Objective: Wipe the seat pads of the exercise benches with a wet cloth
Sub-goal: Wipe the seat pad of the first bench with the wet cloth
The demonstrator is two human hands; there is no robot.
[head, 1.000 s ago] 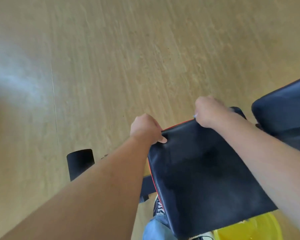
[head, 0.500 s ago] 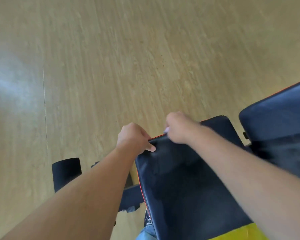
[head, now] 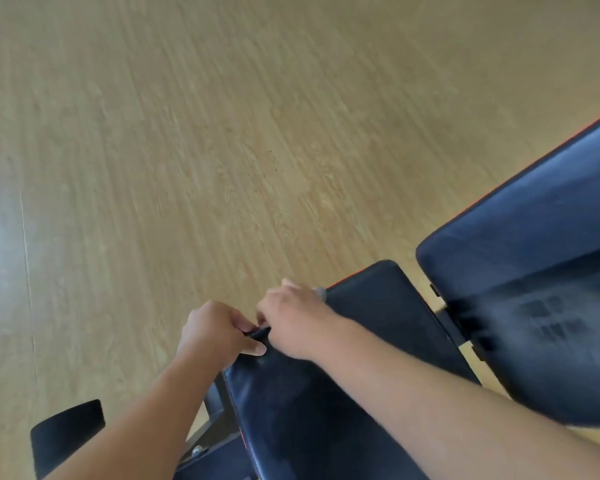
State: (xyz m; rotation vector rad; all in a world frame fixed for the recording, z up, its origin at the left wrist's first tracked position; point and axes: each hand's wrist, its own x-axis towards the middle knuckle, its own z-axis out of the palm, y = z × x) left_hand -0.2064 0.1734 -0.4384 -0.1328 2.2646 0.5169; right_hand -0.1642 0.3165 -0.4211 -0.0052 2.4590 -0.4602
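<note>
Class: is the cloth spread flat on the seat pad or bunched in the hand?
Bunched. Only a pale bit of cloth shows past the closed right hand at the seat pad edge.

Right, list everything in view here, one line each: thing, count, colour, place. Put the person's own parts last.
seat pad: one, black with red edge piping, bottom centre, under both hands
back pad: one, dark blue-black, right, apart from the seat pad across a gap
bench frame: one, black metal, below the seat pad's left edge
foot roller: one, black, bottom left
floor: one, light wood-look, rest of the view
cloth: mostly hidden; small pale bit by the right hand
left hand: one, gripping the seat pad's corner
right hand: one, closed, on the seat pad's far edge
</note>
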